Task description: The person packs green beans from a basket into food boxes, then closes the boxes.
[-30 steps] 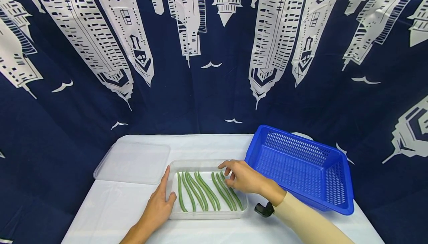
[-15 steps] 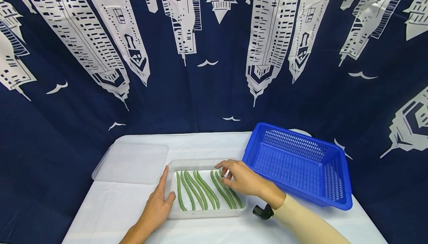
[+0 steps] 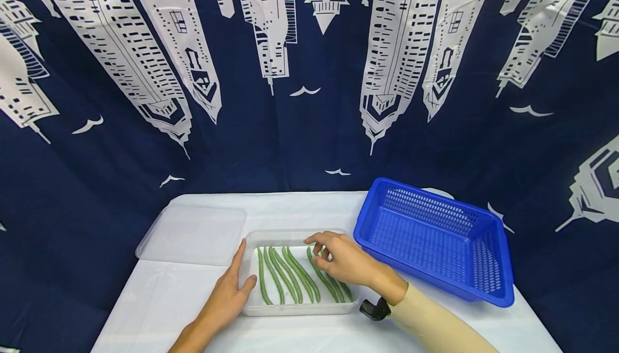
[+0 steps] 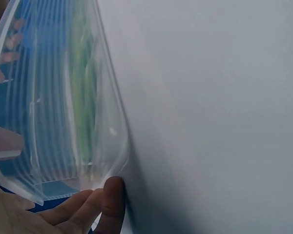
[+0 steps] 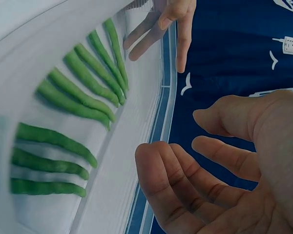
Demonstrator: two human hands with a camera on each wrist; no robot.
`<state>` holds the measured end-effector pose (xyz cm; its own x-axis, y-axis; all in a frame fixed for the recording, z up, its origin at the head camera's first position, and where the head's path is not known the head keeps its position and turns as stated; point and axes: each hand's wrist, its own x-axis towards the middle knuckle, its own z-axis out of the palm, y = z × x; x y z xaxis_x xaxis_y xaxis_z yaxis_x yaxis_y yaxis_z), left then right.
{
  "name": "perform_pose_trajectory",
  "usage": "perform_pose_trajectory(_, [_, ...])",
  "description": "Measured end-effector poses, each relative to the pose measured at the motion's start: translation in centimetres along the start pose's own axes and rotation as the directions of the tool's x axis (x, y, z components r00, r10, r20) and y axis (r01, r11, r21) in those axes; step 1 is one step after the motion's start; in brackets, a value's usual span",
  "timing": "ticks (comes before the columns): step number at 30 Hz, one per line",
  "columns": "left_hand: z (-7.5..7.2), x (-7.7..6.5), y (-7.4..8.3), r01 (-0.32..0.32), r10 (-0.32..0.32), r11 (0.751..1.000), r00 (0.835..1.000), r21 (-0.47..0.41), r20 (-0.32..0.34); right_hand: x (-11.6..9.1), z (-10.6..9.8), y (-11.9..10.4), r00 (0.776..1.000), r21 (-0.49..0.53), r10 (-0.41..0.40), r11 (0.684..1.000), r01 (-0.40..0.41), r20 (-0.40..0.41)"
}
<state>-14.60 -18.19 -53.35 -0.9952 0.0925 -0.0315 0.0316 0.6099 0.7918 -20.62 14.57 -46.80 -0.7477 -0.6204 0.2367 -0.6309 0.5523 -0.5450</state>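
Note:
A clear plastic container (image 3: 290,311) stands on the white cloth, with several green beans (image 3: 302,278) laid side by side inside. A gap separates the three rightmost beans (image 5: 53,162) from the others. At the container's left end my left hand (image 3: 223,296) touches the wall, index finger straight along the rim and thumb spread; in the left wrist view, fingers (image 4: 112,200) lie by its lower corner. Over the right part of the container hovers my right hand (image 3: 345,261), fingers loosely bent with nothing between them. It partly hides the rightmost beans in the head view.
A clear lid (image 3: 193,235) lies flat at the back left of the white-covered table (image 3: 150,310). At the back right sits a blue perforated basket (image 3: 425,240), close to my right forearm. A navy cloth with printed buildings hangs behind.
My right hand has shifted slightly left over the beans. The left hand and the container have stayed in place; the head view has wobbled a little.

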Motion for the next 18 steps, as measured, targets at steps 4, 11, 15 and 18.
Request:
perform_pose_trajectory(4, [-0.3,0.0,0.2,-0.008,0.008,1.0,1.0,0.015,0.002,0.4,0.0,-0.2,1.0,0.016,0.003,1.0,-0.003,0.004])
perform_pose_trajectory(11, [-1.2,0.9,0.4,-0.027,0.029,0.998,0.999,0.057,-0.021,1.7,-0.7,-0.8,1.0,0.044,0.031,0.999,-0.031,0.002])
perform_pose_trajectory(15, [-2.2,1.4,0.6,-0.044,0.049,0.995,0.997,0.086,-0.056,2.7,-1.0,-1.1,0.999,0.054,0.044,0.998,-0.044,-0.011])
perform_pose_trajectory(18, [-3.0,1.7,0.6,-0.055,0.063,0.994,0.994,0.096,-0.085,3.6,-1.1,-1.3,0.999,0.06,0.051,0.997,-0.05,-0.013])
